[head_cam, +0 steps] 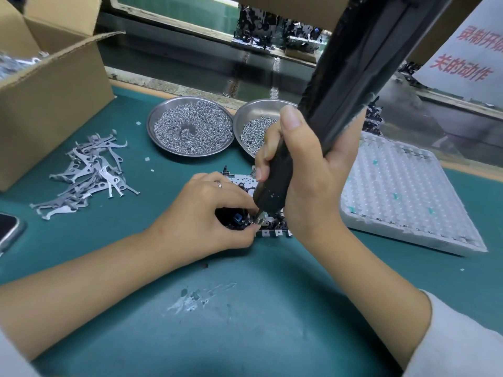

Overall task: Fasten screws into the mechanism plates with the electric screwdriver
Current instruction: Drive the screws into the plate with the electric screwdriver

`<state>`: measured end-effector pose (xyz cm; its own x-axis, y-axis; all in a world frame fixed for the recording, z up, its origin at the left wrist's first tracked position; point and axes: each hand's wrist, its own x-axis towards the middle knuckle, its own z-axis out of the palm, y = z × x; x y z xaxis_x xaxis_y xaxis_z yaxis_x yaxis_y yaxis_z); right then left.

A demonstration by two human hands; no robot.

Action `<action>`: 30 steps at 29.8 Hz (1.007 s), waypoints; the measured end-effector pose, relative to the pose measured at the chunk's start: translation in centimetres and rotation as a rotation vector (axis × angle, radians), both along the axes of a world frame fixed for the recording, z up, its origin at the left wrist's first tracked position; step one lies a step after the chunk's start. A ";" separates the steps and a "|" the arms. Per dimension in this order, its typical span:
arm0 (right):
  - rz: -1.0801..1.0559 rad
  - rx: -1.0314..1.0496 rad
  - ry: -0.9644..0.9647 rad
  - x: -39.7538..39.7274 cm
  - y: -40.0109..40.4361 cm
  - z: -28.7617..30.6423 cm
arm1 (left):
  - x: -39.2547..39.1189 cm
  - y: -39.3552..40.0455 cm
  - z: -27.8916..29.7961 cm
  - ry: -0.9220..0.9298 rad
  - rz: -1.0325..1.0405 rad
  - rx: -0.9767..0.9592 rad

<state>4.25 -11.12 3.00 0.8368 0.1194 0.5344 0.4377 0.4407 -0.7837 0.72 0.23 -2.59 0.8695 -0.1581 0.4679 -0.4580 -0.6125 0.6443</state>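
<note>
On the scuffed green mat (245, 308), the left hand (206, 213) curls over the stamped metal mechanism plate (242, 183), fingertips pinching at its near edge. The right hand (304, 170) wraps its fingers tightly round the matte black electric screwdriver (334, 104), whose tip meets the plate beside those fingertips. Left lies a heap of thin grey metal levers (89, 175); right, a dimpled white foam tray (402, 191). Beyond sit two shiny round steel dishes, one full of screws (190, 126), one holding fewer screws (254, 126).

Black electric screwdriver (275, 183) tilted, tip down on the silver mechanism plate (242, 183) mid-tabletop; screws (190, 126) fill two steel dishes behind.
</note>
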 end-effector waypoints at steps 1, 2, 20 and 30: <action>0.006 -0.005 -0.007 0.0 0.1 0.0 | 0.0 0.0 0.0 -0.009 -0.001 0.006; 0.010 -0.011 -0.014 -0.1 0.1 0.0 | 0.0 0.0 0.0 -0.021 -0.003 0.013; -0.104 0.009 -0.016 1.4 -1.6 -0.2 | 0.0 0.2 -0.3 -0.016 -0.014 0.001; -0.086 -0.022 0.055 1.4 -1.7 -0.6 | -0.1 -0.1 -0.4 -0.007 0.014 0.009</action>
